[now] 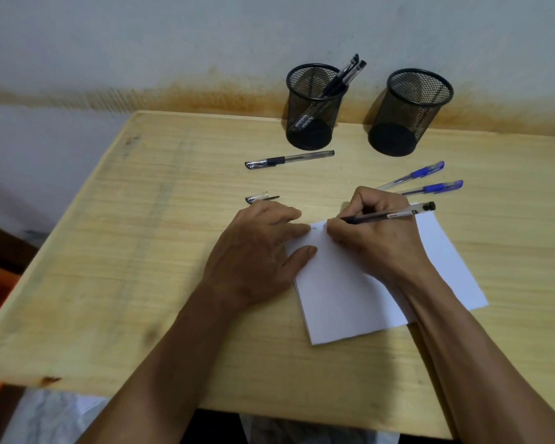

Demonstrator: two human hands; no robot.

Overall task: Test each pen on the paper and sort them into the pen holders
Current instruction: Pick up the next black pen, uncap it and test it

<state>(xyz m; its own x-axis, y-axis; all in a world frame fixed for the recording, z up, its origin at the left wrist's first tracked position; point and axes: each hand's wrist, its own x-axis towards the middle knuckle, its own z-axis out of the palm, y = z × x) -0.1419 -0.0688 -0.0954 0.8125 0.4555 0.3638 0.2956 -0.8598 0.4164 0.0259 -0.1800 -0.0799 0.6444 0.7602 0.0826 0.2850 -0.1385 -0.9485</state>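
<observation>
While apparently writing, pen [388, 215] on paper [350, 296].

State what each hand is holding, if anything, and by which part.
The right hand holds a black pen near its tip end. The left hand grips nothing; it presses flat on the paper.

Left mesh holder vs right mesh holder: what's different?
The left mesh holder has several black pens leaning against its right rim; the right mesh holder looks empty. The left one stands nearer the capped black pen, the right one nearer the two blue pens. Both are black, round and upright.
</observation>
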